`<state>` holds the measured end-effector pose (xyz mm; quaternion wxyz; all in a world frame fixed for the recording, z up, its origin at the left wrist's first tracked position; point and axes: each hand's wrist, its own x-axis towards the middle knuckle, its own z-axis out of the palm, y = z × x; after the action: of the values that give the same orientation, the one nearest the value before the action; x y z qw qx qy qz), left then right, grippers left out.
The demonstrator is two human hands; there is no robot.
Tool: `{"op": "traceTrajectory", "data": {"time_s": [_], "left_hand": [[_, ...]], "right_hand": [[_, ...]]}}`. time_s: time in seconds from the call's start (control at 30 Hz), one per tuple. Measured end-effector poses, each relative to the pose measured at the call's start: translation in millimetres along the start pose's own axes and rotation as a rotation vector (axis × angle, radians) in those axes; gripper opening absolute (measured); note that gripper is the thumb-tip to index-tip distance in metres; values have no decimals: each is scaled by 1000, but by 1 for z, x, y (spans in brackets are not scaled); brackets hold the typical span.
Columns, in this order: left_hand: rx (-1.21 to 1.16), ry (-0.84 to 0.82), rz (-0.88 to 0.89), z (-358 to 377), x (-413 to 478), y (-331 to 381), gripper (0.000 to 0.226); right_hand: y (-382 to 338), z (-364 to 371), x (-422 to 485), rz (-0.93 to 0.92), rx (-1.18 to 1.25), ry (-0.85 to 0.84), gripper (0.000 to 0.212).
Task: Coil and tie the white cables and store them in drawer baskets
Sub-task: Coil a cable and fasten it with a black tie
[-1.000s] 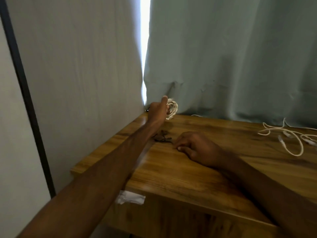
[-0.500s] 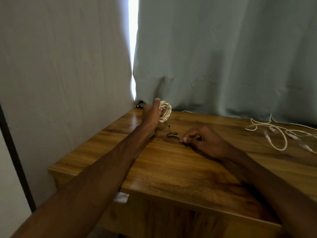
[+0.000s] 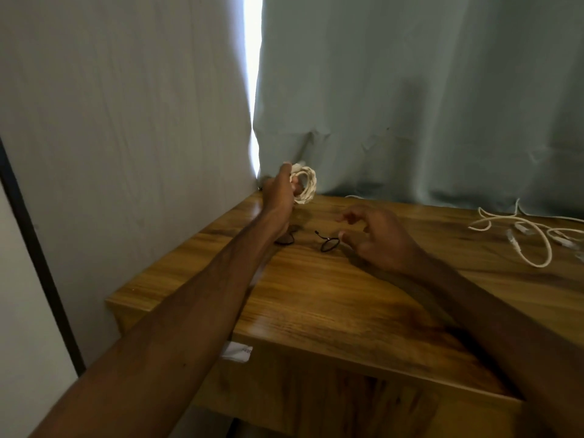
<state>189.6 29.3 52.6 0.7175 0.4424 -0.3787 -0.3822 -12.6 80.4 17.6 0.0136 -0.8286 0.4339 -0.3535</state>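
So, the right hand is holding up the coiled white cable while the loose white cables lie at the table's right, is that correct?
Not quite: the head view shows the left hand holding the coiled white cable, not the right. The loose white cables do lie at the table's right.

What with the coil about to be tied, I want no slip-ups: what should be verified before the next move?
1. Coiled white cable held firmly: ok, the left hand grips it above the far corner of the table.
2. Coil ends tucked in: cannot tell, the fingers hide part of it.
3. Right hand free: ok, fingers loosely curled, holding nothing.
4. Black tie within reach: ok, it lies on the table just beside the right hand.
5. Loose white cables out of the way: ok, they lie apart at the right.
6. Drawer baskets ready: cannot tell, none in view.
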Motion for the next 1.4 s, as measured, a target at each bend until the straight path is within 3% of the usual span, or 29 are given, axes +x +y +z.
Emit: {"op": "traceTrajectory", "data": {"time_s": [0.07, 0.17, 0.27, 0.4, 0.53, 0.63, 0.9, 1.23, 1.4], "left_hand": [[-31, 13, -16, -9, 5, 8, 28], [-22, 27, -23, -20, 9, 14, 34], [-35, 21, -34, -24, 14, 19, 37], [-16, 10, -40, -15, 15, 22, 36], [41, -28, -43, 16, 5, 13, 30], [87, -119, -50, 51, -13, -1, 31], [170, -273, -1, 129, -50, -35, 32], [473, -144, 120, 127, -62, -55, 54], [435, -79, 171, 124, -67, -50, 37]], "right_hand": [[-10, 8, 6, -67, -53, -104, 37], [-19, 18, 7, -218, -21, -231, 22], [-11, 14, 6, -186, 32, -257, 19], [23, -4, 3, -36, 51, -209, 11], [51, -21, 1, 112, 44, -56, 8], [54, -37, 1, 211, 207, 74, 5], [53, -61, -11, 391, 705, 198, 15], [47, -60, -9, 564, 706, 165, 16], [42, -56, -11, 608, 674, 218, 13]]}}
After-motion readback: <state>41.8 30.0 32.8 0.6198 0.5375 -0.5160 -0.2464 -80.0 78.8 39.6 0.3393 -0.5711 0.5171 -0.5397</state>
